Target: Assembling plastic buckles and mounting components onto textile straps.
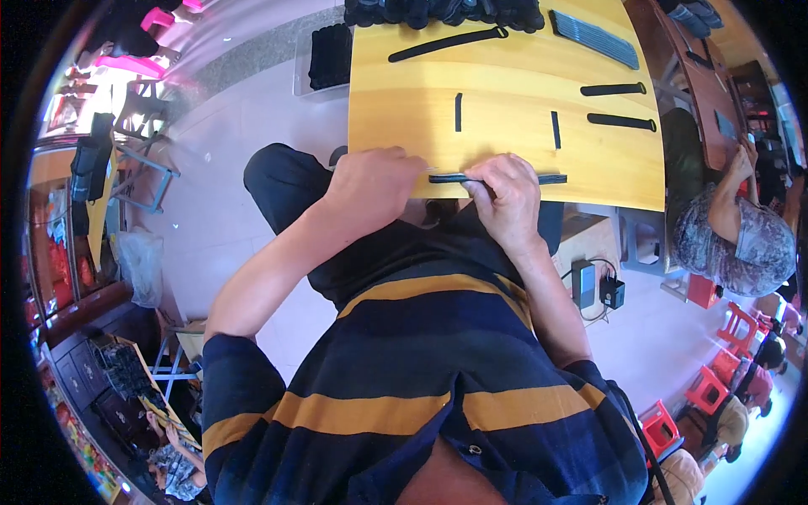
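At the near edge of the yellow wooden table [505,76], my right hand [511,198] pinches a flat black strap [552,178] lying sideways, with a pale line along its upper side. My left hand [374,183] is at the strap's left end, fingertips pressed together; whatever they hold is too small to tell. Beyond my hands lie two short black strips [458,112], [555,130]. Two black straps with end loops [613,89], [621,123] rest at the right, and a longer looped strap [448,45] lies farther back.
A pile of black straps [446,12] covers the far edge beside a stack of grey-blue flat strips [596,39]. Left of the table stands a clear bin [303,74] holding black pieces. A small black device [612,292] with cables sits at lower right. Other people work nearby.
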Demonstrator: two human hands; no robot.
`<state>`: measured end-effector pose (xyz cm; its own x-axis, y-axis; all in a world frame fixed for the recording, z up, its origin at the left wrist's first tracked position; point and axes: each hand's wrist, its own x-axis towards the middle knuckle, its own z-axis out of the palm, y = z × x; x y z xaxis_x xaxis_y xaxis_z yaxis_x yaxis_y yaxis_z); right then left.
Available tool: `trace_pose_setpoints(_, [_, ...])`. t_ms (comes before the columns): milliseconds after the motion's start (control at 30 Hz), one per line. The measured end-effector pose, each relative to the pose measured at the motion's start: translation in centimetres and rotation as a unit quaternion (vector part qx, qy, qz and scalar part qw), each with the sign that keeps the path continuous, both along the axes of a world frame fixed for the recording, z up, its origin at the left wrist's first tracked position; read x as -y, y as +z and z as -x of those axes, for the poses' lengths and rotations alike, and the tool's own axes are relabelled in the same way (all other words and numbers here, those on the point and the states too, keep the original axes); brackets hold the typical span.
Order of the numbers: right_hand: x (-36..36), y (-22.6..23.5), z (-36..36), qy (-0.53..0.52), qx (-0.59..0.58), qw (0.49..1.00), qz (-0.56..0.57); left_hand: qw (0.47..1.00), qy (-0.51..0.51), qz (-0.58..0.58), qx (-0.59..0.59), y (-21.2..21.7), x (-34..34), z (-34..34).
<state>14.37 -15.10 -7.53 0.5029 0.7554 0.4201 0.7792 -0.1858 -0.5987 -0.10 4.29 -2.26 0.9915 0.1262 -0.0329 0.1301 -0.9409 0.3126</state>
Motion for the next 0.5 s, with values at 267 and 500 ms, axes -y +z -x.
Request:
trace_pose_setpoints(267, [-0.1,0.1,0.1,-0.001,0.028,1.0,0.003,0.999,0.004,0.025,0.048,-1.1,0.4,1.2])
trace_pose_setpoints(500, [-0.2,0.0,0.0,0.004,0.028,1.0,-0.002,0.999,-0.002,0.014,0.042,-1.5,-0.1,1.4])
